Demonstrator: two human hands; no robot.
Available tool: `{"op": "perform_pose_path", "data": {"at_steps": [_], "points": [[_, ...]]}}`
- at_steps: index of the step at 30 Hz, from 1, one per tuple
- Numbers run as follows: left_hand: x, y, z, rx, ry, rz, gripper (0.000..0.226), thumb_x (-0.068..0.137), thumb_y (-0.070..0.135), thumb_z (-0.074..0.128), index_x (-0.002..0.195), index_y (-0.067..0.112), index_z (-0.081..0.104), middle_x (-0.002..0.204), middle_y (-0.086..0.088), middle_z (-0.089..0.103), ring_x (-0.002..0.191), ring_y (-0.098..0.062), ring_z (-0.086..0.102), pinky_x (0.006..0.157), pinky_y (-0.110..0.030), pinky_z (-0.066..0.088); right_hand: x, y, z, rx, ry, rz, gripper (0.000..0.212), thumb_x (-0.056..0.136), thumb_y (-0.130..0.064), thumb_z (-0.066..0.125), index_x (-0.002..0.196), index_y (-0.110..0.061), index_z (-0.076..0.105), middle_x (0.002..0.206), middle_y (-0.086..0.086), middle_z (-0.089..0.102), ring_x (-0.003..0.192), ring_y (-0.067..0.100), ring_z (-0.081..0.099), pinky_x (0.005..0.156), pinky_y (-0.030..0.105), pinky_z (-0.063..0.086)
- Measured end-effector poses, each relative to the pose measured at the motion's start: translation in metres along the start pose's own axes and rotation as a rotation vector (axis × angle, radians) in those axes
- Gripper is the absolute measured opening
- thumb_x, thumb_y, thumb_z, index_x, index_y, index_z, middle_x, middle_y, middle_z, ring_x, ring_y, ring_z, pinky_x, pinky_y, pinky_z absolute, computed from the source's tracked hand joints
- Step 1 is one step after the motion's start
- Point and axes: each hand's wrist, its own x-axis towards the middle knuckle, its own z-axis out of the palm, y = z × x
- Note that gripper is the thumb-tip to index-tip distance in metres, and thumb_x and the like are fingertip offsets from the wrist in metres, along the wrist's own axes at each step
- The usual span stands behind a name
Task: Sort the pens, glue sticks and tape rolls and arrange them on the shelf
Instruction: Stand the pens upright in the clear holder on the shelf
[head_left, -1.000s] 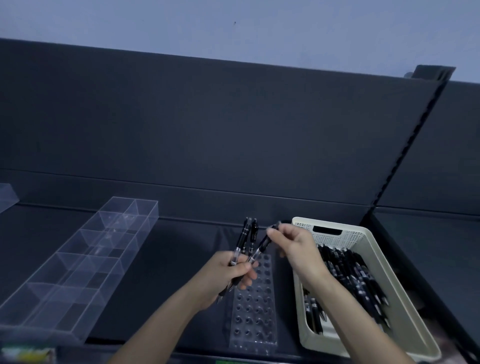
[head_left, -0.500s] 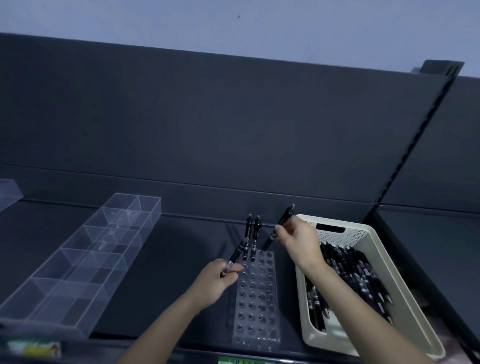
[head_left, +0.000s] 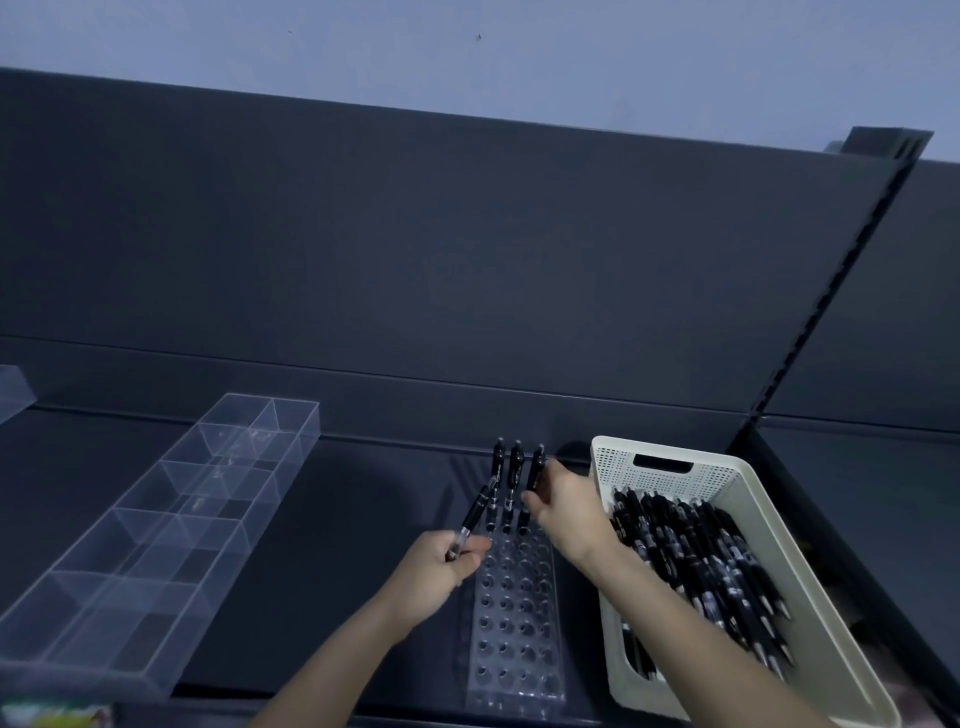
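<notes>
Third pen (head_left: 535, 470): stood upright in the far row of the pen rack (head_left: 511, 613), just right of the two standing pens (head_left: 497, 462); the tip looked to be in its hole, though I could not tell if it was fully seated.
Right hand (head_left: 569, 512): thumb and fingertips pinched the third pen's barrel; the other fingers were hidden behind the hand.
Spare pen (head_left: 475, 514): lay slanted over the rack's left edge, not in a hole.
Left hand (head_left: 436, 574): fingers curled round the spare pen's lower barrel.
Done: three pens in the rack's far row; every nearer hole was empty.
Left: the spare pen, then the many loose pens (head_left: 696, 561) piled in the basket (head_left: 748, 483) just right of the rack.
Glue sticks, tape rolls: none seen; the clear divided tray (head_left: 156, 519) at the left of the shelf (head_left: 337, 545) held nothing, so I judged the task to be at an early stage.
Change over half a second: the third pen had been tilted above the rack's back corner in the right hand; it was now vertical in line with the other two. The left hand had kept its single pen.
</notes>
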Motion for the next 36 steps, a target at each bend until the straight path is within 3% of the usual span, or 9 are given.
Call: {"op": "perform_pose_path", "data": {"at_steps": [3, 6, 10, 13, 17, 22, 26, 32, 36], "points": [[0.0, 0.002, 0.0, 0.013, -0.019, -0.008, 0.028, 0.095, 0.014, 0.049, 0.122, 0.014, 0.058, 0.123, 0.004, 0.058, 0.094, -0.002, 0.053, 0.075, -0.007, 0.044, 0.0, -0.001, 0.0, -0.01, 0.009, -0.016, 0.027, 0.09, -0.02, 0.055, 0.113, -0.006, 0.05, 0.08, 0.005, 0.06, 0.079, 0.025, 0.062, 0.065, 0.024, 0.041], [-0.004, 0.005, -0.005, 0.081, 0.007, 0.01, 0.026, 0.096, 0.016, 0.047, 0.119, 0.017, 0.059, 0.119, 0.008, 0.058, 0.104, -0.004, 0.053, 0.091, -0.016, 0.042, -0.003, -0.001, -0.002, 0.026, -0.004, 0.005, 0.034, 0.089, -0.021, 0.058, 0.118, -0.007, 0.049, 0.098, 0.009, 0.066, 0.091, 0.025, 0.064, 0.076, 0.028, 0.048], [-0.015, 0.018, -0.01, 0.075, 0.104, 0.088, 0.019, 0.097, 0.016, 0.044, 0.091, 0.025, 0.06, 0.083, 0.011, 0.062, 0.075, 0.001, 0.056, 0.067, -0.008, 0.041, -0.01, 0.003, -0.018, 0.078, 0.021, 0.007, 0.033, 0.088, -0.019, 0.059, 0.119, -0.008, 0.054, 0.104, 0.005, 0.067, 0.091, 0.018, 0.064, 0.083, 0.022, 0.049], [-0.021, 0.034, -0.005, 0.026, 0.078, 0.125, 0.022, 0.097, 0.019, 0.044, 0.077, 0.018, 0.055, 0.051, 0.009, 0.049, 0.041, 0.001, 0.044, 0.051, -0.015, 0.039, -0.022, 0.001, -0.031, 0.227, 0.09, -0.018, 0.004, 0.086, -0.014, 0.061, 0.085, -0.016, 0.064, 0.075, -0.008, 0.063, 0.071, 0.008, 0.058, 0.065, 0.007, 0.041], [-0.024, 0.052, 0.009, -0.073, -0.032, 0.124, 0.024, 0.097, 0.022, 0.045, 0.073, 0.018, 0.048, 0.039, 0.013, 0.04, 0.034, 0.001, 0.034, 0.045, -0.014, 0.028, -0.04, -0.016, -0.04, 0.59, -0.063, -0.057, 0.016, 0.082, -0.015, 0.067, 0.07, -0.024, 0.064, 0.063, -0.01, 0.061, 0.056, -0.004, 0.053, 0.06, 0.013, 0.043], [-0.028, 0.061, 0.018, -0.181, -0.17, 0.144, 0.015, 0.097, 0.023, 0.045, 0.084, 0.015, 0.044, 0.05, 0.012, 0.039, 0.043, -0.003, 0.033, 0.046, -0.018, 0.031, -0.041, -0.018, -0.048, 0.691, -0.069, -0.073, 0.033, 0.083, -0.008, 0.065, 0.055, -0.017, 0.048, 0.048, -0.011, 0.043, 0.047, 0.001, 0.037, 0.049, 0.012, 0.033], [-0.027, 0.06, 0.015, -0.195, -0.079, 0.189, 0.007, 0.095, 0.013, 0.049, 0.088, 0.015, 0.052, 0.069, 0.001, 0.056, 0.059, -0.006, 0.053, 0.061, -0.02, 0.045, -0.04, -0.007, -0.055, 0.837, -0.006, 0.015, 0.028, 0.082, -0.009, 0.065, 0.06, -0.013, 0.049, 0.059, 0.004, 0.052, 0.057, 0.012, 0.05, 0.052, 0.015, 0.041], [-0.028, 0.061, 0.021, -0.171, -0.09, 0.167, 0.022, 0.097, 0.009, 0.043, 0.083, 0.013, 0.06, 0.071, 0.001, 0.061, 0.057, -0.001, 0.056, 0.059, -0.015, 0.047, -0.044, -0.009, -0.052, 0.938, -0.067, 0.057, 0.015, 0.084, -0.002, 0.062, 0.074, -0.013, 0.062, 0.066, 0.004, 0.065, 0.057, 0.012, 0.057, 0.051, 0.017, 0.045], [-0.023, 0.047, 0.018, 0.159, 0.022, 0.208, 0.021, 0.096, 0.019, 0.046, 0.105, 0.02, 0.065, 0.102, 0.006, 0.065, 0.092, -0.004, 0.06, 0.087, -0.021, 0.048, -0.038, -0.005, -0.057, 0.776, -0.01, 0.047, 0.017, 0.087, -0.004, 0.059, 0.074, -0.015, 0.058, 0.068, 0.004, 0.064, 0.055, 0.009, 0.06, 0.05, 0.018, 0.048]]}}
